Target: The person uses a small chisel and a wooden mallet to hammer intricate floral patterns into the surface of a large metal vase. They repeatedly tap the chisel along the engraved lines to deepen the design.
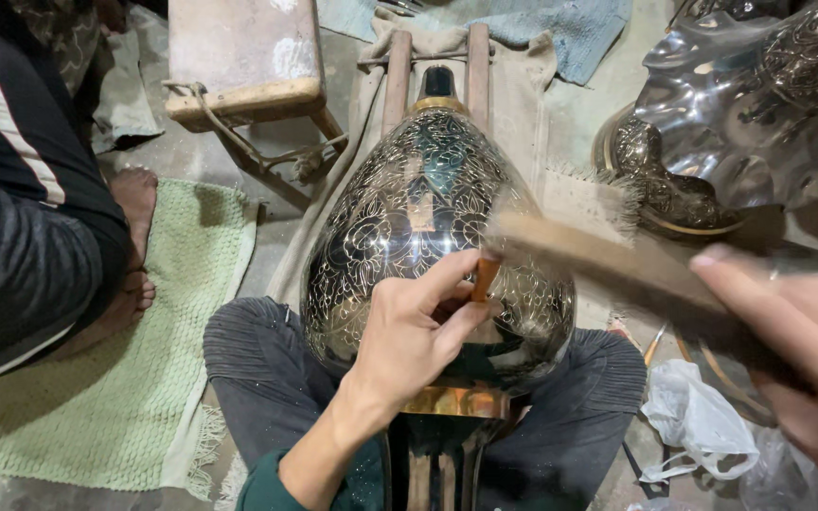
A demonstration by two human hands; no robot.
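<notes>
A large dark metal vase (418, 218) with fine engraved flower patterns lies across my lap, its neck resting between two wooden bars (397, 76). My left hand (409, 336) presses on the vase's belly and pinches a small orange-handled tool (485, 277) against the surface. Blurred at the right edge, my right hand (797, 341) grips the handle of a long wooden brush (617, 255). The brush's bristle head sits over the vase's right shoulder.
Another person sits at the left, bare foot (134, 237) on a green woven mat (125, 397). A worn wooden stool (243, 57) stands behind. Shiny engraved metal pieces (740, 104) are piled at the top right; a white plastic bag (698, 421) lies by my right knee.
</notes>
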